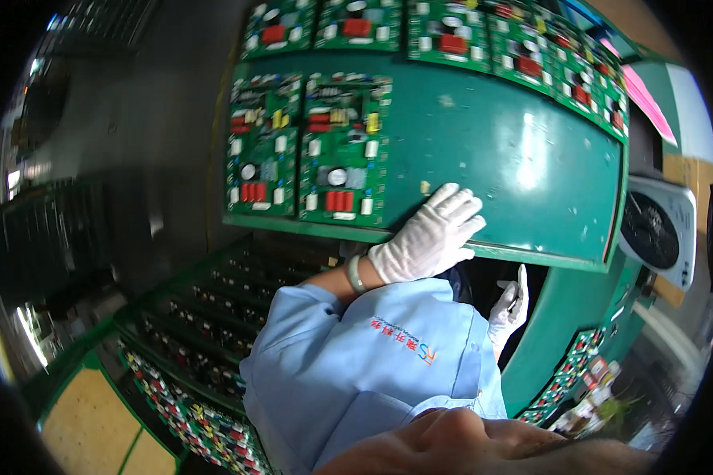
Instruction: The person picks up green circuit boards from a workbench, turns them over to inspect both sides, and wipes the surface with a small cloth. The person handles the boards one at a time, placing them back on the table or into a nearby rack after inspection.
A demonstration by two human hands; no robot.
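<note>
Resting L hand (pixel 432 233) straight-fingered, nothing visible in grip, over near edge of grn table (pixel 483 142), rt of PCB (pixel 342 162); holding R hand (pixel 507 309) half-curled off edge, can't tell contents; wearing logo-printed shirt (pixel 333 348).

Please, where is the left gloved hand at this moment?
In the head view, the left hand is near the centre, at the near edge of the green tabletop, just right of the closest circuit board.
</note>
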